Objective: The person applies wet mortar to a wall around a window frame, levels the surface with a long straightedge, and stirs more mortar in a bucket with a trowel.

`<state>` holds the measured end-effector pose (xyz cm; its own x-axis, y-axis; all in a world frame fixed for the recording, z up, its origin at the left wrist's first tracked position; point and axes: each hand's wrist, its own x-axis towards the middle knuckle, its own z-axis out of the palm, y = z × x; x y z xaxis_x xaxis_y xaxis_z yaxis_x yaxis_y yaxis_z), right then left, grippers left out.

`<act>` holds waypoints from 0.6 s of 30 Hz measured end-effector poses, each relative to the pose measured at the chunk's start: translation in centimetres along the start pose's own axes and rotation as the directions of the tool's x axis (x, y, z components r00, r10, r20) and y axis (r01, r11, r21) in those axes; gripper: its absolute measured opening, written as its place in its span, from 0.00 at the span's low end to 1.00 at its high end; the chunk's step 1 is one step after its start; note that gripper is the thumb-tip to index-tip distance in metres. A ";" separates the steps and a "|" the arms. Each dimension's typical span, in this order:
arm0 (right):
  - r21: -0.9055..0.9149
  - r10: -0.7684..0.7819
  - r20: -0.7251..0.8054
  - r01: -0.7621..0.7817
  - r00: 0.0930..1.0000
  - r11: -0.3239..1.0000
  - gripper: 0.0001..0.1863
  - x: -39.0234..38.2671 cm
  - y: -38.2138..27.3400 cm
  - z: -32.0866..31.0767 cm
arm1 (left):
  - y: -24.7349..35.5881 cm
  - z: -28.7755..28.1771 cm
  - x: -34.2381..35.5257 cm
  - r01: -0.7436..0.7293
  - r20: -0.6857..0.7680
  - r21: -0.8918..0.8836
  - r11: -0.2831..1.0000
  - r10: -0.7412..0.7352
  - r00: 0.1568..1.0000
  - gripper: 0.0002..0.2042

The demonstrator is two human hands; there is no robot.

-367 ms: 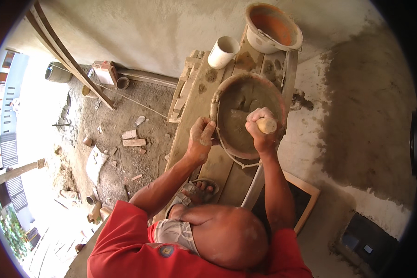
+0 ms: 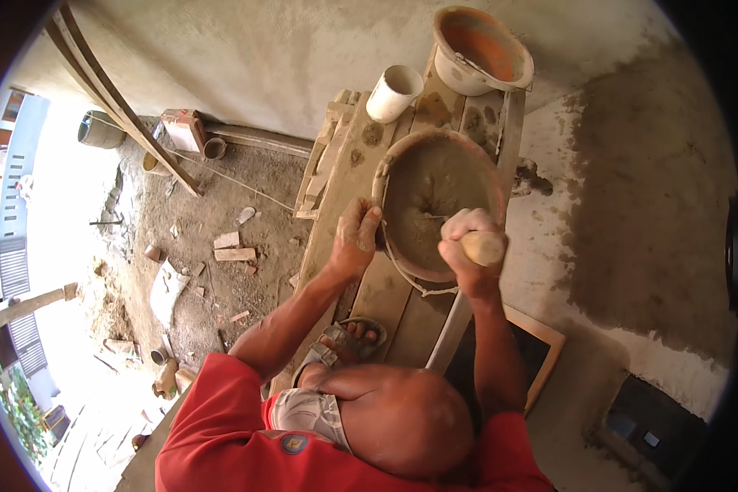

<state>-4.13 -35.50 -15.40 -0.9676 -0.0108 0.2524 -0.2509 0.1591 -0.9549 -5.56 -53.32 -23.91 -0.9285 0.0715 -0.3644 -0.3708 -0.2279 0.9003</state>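
A round bucket (image 2: 494,168) of wet grey mortar (image 2: 435,174) stands on a wooden plank platform. At its left rim is my left hand (image 2: 355,239), closed on the edge with the thumb on top; some of its fingers are hidden. My right hand (image 2: 466,225) is wrapped round the rounded wooden handle (image 2: 484,248) of a trowel, over the bucket's right side. A thin metal shank runs from my fist toward the mortar, and the blade is not visible there. The bucket's wire handle (image 2: 407,277) hangs along its near side.
A white cylindrical container (image 2: 394,94) and a second bucket (image 2: 463,70), orange inside, stand farther back on the planks (image 2: 377,299). My sandalled foot (image 2: 357,338) rests on them. Leaning timbers (image 2: 123,98) and brick pieces (image 2: 235,254) are at left.
My right hand has moved slightly right and nearer to me with the trowel. The mortar surface has changed shape, with a ridged dent near the middle. My left hand stays at the rim.
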 end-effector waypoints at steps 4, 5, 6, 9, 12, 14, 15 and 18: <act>0.397 -0.127 -0.198 0.198 0.972 0.896 0.12 2.1 -5.3 -1.4 | 0.4 -2.2 3.1 -0.087 0.157 -0.009 0.996 0.087 0.984 0.10; 0.331 -0.208 -0.240 0.281 0.948 0.901 0.12 2.8 -5.2 -2.4 | 1.2 -2.4 3.7 -0.044 0.248 0.047 0.998 0.031 0.968 0.10; 0.268 -0.287 -0.274 0.359 0.918 0.894 0.12 4.2 -4.6 -3.2 | 2.1 -2.6 4.3 -0.007 0.327 0.113 0.994 -0.030 0.945 0.10; -0.070 -0.256 -0.500 0.256 0.827 0.964 0.08 7.0 1.1 -3.2 | 3.2 -2.5 6.7 -0.051 0.365 0.209 0.977 -0.029 0.931 0.10; 0.001 -0.030 -0.571 0.037 0.820 0.999 0.07 8.7 5.6 -2.1 | 4.0 -2.2 9.8 -0.093 0.452 0.288 0.953 -0.050 0.890 0.10; 0.103 0.023 -0.562 0.043 0.827 0.994 0.07 9.5 7.1 -2.5 | 4.6 -1.6 10.9 -0.003 0.501 0.270 0.963 -0.138 0.854 0.10; 0.201 0.073 -0.548 0.047 0.833 0.978 0.06 9.9 7.7 -2.7 | 4.9 -1.4 11.5 -0.017 0.527 0.269 0.963 -0.132 0.840 0.11; 0.485 0.210 -0.432 0.029 0.877 0.874 0.06 11.3 8.0 -2.3 | 5.6 -1.5 13.6 -0.039 0.578 0.260 0.965 -0.123 0.807 0.10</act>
<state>-17.04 -32.12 -19.77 -0.8884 0.4505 0.0881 -0.2619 -0.3399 -0.9033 -20.23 -55.10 -24.22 -0.7144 0.6467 -0.2674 -0.3269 0.0295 0.9446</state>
